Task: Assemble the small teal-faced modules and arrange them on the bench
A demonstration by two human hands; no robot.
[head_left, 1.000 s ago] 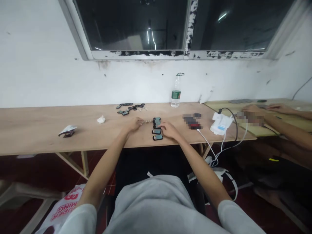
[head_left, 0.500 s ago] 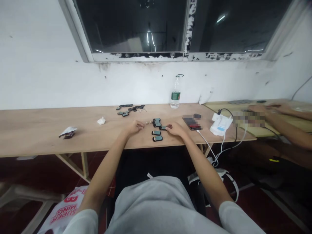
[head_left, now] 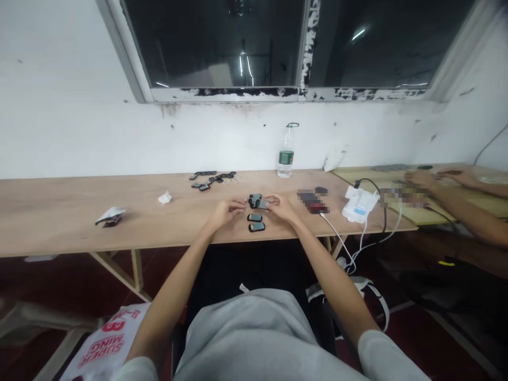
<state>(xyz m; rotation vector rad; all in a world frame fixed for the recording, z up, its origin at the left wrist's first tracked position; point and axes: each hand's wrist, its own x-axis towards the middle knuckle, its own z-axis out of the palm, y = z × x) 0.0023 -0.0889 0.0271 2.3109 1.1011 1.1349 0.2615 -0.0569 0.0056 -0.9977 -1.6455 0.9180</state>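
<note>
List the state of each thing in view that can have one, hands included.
Bare left hand: fingers curled, grip unclear
Bare right hand: pinching a black-rimmed, grey-faced oblong piece
Two similar loose oblong pieces: flat, grey faces up
Clear plastic bottle with green label: upright
White scrap: crumpled
White boxy unit: cables attached
Black and grey flat pieces farther back: loosely clustered

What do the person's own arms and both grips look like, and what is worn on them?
Pale grey short sleeves match the shirt; the forearms are bare. The left grip and right grip are ungloved hands, with no watch visible. Rings cannot be made out.
</note>
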